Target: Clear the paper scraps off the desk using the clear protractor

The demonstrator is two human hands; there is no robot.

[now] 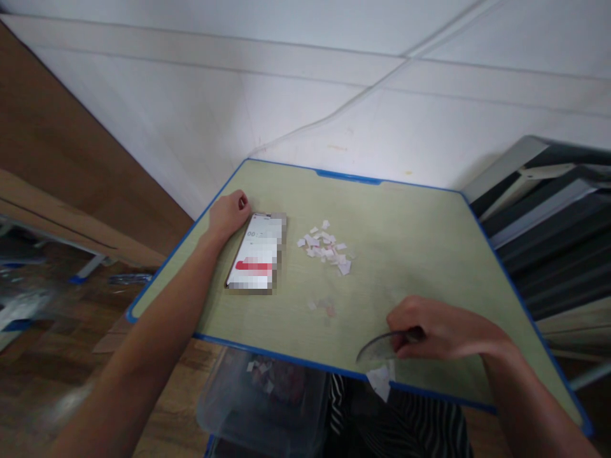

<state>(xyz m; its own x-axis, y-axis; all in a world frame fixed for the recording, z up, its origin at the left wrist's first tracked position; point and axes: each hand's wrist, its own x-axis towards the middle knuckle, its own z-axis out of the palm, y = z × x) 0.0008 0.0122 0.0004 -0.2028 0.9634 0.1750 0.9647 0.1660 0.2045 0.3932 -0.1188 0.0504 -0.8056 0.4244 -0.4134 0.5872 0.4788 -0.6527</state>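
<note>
My left hand [233, 208], its fingers curled closed and nothing visible in them, rests at the table's left side beside the phone's upper end. That phone [252, 248] lies face up with a timer-like screen, partly blurred. Near the front edge, my right hand [424, 327] is closed on a thin translucent piece with a dark curved rim [377, 346]; its exact kind is unclear. Just below it, a white paper scrap [380, 381] overhangs the front edge. A loose pile of torn paper bits [327, 247] lies mid-table, with a few fainter bits [322, 306] closer to me.
The pale green table [405, 242] has a blue rim and stands against a white wall [305, 114]. Below its front edge is a clear plastic bin [214, 397] with paper scraps inside. Folded dark panels [563, 197] lean at right; a brown board [86, 133] stands at left.
</note>
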